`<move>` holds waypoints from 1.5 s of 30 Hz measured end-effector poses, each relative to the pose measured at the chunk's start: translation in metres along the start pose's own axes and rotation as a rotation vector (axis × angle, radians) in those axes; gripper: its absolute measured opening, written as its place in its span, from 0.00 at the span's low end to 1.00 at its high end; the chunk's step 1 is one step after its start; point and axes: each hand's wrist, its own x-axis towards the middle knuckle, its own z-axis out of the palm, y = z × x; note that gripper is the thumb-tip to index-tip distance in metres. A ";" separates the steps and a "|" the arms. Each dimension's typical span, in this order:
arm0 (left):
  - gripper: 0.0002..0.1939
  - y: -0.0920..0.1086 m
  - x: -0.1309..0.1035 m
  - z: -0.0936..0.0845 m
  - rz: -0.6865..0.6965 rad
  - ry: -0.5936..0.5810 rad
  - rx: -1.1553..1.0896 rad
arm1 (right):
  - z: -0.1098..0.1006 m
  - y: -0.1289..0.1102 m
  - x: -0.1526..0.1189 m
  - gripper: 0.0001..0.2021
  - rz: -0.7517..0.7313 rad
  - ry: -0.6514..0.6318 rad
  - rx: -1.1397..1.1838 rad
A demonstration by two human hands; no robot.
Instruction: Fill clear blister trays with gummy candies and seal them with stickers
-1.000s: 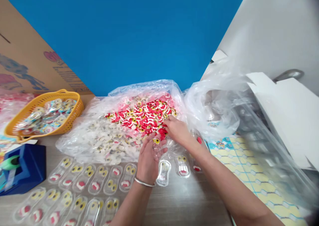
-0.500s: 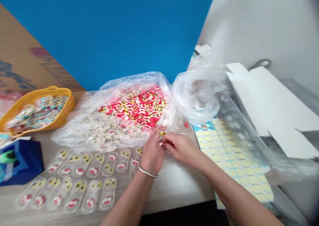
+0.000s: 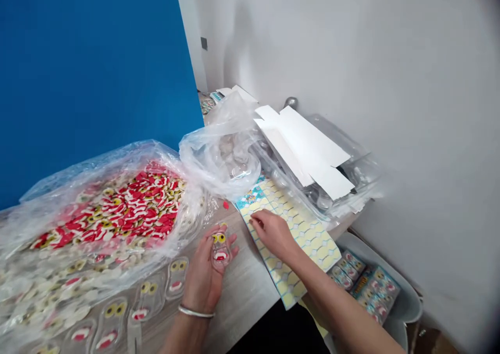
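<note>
My left hand (image 3: pixel 205 270) is cupped palm up around a small clear plastic blister (image 3: pixel 221 250) holding two yellow eye-shaped pieces and a red-and-white mouth-shaped piece. Over the upper part of a yellow label sheet (image 3: pixel 295 224) is my right hand (image 3: pixel 273 231), thumb and fingers pinched together. I cannot make out what, if anything, is between those fingertips. More filled blisters (image 3: pixel 177 278) lie in a row on the table, left of my left hand. Behind them spreads a clear plastic bag (image 3: pixel 121 153) full of loose red, white and yellow pieces (image 3: pixel 144 203).
A crumpled clear bag (image 3: pixel 219 156) sits behind the label sheet. White folded card (image 3: pixel 308 140) lies on clear plastic trays at the right. Below the table's right edge, a grey tub (image 3: pixel 408 296) contains packed blisters. One red piece (image 3: pixel 226 204) rests near the big bag.
The view has swung right. My right hand has left my left hand and moved over the label sheet. The filled blister now shows plainly in my left palm.
</note>
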 end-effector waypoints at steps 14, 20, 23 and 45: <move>0.16 0.007 0.003 -0.001 -0.008 0.071 0.032 | -0.006 0.052 0.212 0.15 0.073 -0.003 -0.478; 0.15 0.008 0.004 0.004 -0.037 0.069 -0.099 | -0.025 0.024 0.162 0.15 0.045 0.078 -0.535; 0.18 0.001 0.001 0.008 -0.059 -0.047 -0.237 | -0.026 -0.003 0.092 0.15 -0.189 0.251 -0.531; 0.21 -0.024 -0.052 -0.032 0.095 -0.161 -0.187 | 0.036 -0.060 -0.066 0.12 0.207 -0.141 0.929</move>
